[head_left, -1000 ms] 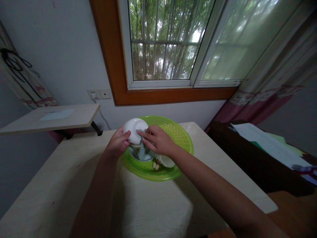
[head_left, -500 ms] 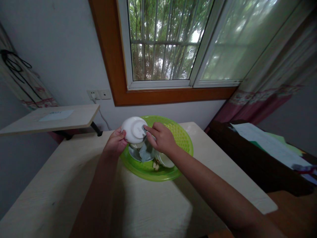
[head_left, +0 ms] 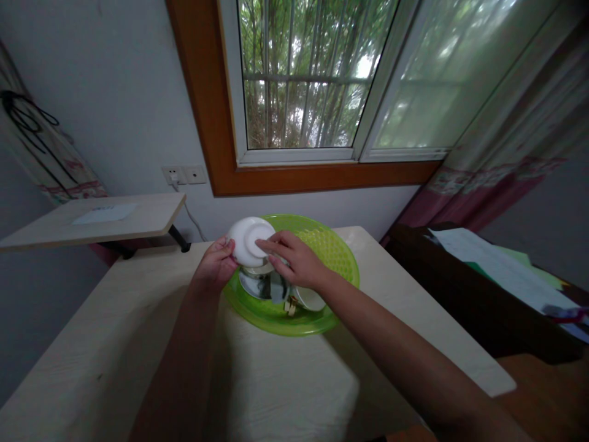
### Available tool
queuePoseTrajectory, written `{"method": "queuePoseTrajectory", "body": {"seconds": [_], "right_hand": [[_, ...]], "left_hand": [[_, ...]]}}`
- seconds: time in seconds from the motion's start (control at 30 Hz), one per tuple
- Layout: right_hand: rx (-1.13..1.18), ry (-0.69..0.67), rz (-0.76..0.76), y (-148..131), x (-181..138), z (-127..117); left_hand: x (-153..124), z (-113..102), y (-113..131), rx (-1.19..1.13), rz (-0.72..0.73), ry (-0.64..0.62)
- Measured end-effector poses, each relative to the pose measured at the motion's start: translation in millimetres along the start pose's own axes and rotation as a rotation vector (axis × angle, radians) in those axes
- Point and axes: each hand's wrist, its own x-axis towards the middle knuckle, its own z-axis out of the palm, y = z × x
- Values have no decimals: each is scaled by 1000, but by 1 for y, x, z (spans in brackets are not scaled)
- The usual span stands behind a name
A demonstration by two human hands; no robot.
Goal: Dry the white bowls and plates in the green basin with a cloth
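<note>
My left hand (head_left: 218,261) grips a white bowl (head_left: 243,238) by its edge, tilted so that its underside and foot ring face me. Fingers of my right hand (head_left: 297,258) press on the bowl's base. A grey-blue cloth (head_left: 278,290) hangs below them, pinched in that hand. Under both hands lies a green plastic basket (head_left: 276,327). In it, a patterned cup (head_left: 261,283) sits on a saucer (head_left: 247,286), partly hidden. Another white cup or bowl (head_left: 309,299) lies tipped to the right, beside a small gold-coloured piece (head_left: 289,306) I cannot make out.
The basket stands on a pale wooden table (head_left: 276,380) near the wall and window (head_left: 304,80). A raised shelf (head_left: 151,218) with a paper label is at the left. A dark cabinet (head_left: 442,276) with papers (head_left: 497,264) stands at the right.
My right hand has shifted slightly left over the bowl's base. The cloth below it has swung right, so more of the patterned cup shows. My left hand keeps its hold.
</note>
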Motion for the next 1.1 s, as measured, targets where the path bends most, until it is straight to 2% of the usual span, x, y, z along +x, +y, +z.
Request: {"method": "queuePoseTrajectory", "body": {"seconds": [0.17,0.23,0.3,0.37,0.6,0.7,0.83,1.1], "right_hand": [[-11,190,220,9,-2,0],[-45,175,324,15,-3,1],[-71,66,373,19,-4,3],[-96,-69,346,20,-4,5],[-164,-505,-11,6,-1,5],[-196,-612,-40,-3,0,5],[-266,-736,-5,-9,-1,7],[-353,-855,-16,-9,-6,20]], "left_hand": [[2,-6,-3,12,26,83],[4,-8,-3,13,44,113],[5,-8,-3,9,63,138],[5,-7,-3,0,73,152],[5,-2,-1,-8,79,165],[5,-3,-2,-4,91,174],[4,-3,-1,-1,83,165],[2,-4,0,-19,42,154]]}}
